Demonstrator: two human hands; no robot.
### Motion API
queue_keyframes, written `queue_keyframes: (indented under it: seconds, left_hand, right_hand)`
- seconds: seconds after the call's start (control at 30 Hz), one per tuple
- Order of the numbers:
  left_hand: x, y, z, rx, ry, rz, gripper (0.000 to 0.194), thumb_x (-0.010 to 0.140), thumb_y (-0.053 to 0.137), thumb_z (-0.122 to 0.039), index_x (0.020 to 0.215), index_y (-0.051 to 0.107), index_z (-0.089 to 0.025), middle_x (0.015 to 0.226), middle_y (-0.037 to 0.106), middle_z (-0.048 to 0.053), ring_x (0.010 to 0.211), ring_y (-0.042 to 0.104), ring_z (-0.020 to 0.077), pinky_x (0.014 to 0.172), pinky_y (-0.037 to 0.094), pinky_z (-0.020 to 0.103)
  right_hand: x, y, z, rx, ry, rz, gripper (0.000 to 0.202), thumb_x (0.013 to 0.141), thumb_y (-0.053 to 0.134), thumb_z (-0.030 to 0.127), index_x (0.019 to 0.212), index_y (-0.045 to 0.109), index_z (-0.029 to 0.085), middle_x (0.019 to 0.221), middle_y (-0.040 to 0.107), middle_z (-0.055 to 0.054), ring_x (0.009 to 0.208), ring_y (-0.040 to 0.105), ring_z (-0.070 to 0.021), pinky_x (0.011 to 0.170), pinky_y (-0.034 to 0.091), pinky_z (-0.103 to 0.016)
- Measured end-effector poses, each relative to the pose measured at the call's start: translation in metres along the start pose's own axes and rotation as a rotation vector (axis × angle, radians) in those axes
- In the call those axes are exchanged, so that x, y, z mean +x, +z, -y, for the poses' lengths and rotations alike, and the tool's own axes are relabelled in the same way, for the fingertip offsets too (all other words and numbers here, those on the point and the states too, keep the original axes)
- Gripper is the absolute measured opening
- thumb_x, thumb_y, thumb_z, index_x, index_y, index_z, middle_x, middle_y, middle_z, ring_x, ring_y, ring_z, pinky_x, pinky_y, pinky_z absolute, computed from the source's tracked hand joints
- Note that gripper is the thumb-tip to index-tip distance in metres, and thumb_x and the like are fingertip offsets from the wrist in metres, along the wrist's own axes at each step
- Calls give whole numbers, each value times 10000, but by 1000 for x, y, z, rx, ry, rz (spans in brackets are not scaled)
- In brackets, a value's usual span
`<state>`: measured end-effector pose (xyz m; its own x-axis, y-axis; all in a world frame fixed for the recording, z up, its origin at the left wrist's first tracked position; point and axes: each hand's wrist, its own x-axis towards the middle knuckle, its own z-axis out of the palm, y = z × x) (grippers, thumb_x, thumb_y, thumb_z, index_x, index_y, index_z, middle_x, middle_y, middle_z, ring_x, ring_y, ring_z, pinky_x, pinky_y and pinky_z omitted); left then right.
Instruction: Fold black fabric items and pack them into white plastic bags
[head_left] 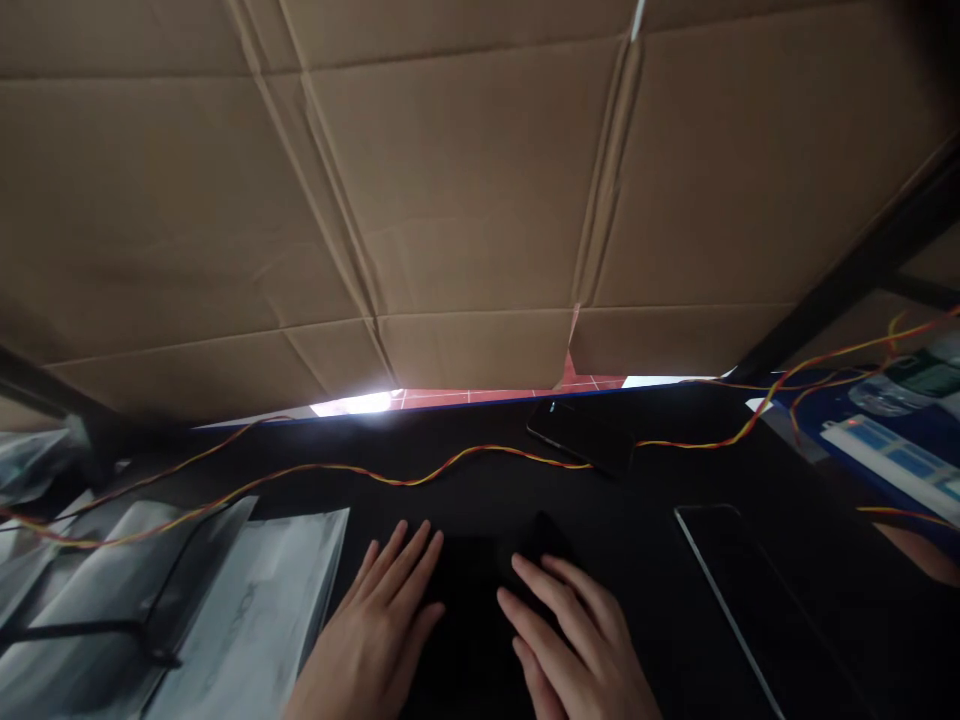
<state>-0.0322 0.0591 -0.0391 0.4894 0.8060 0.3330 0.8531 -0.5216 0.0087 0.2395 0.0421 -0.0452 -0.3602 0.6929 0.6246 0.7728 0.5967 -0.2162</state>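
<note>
Head view
Hands: 2, low in the middle of the frame.
Left hand (382,620): flat and open, fingers spread, holding nothing, resting on the black table (480,480).
Right hand (577,640): flat and open too, fingers lying on 1 dark flat thing (487,570) between both hands; too dark to tell what it is.
Phones: 1 black phone (581,432) in the middle, well above the hands.
Wires: 1 twisted red and yellow wire (420,478) running across the table.
Plastic bags: 1 clear bag (247,600) at lower left, just beside the left hand.
Cardboard: 1 big brown sheet (465,180) filling the top.
</note>
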Motion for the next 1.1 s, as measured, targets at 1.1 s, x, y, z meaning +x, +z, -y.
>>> queue_keyframes:
  seconds: [1.1]
  left_hand:
    - [-5, 8, -36, -11, 50, 15, 926, 1011, 688, -418, 1774, 227, -168, 1752, 423, 173, 1616, 391, 472, 1166, 508, 721]
  right_hand:
    - [-33, -24, -49, -287, 448, 86, 555, 1098, 520, 579, 1490, 576, 190, 1561, 641, -223, 1454, 565, -556, 915, 605, -745]
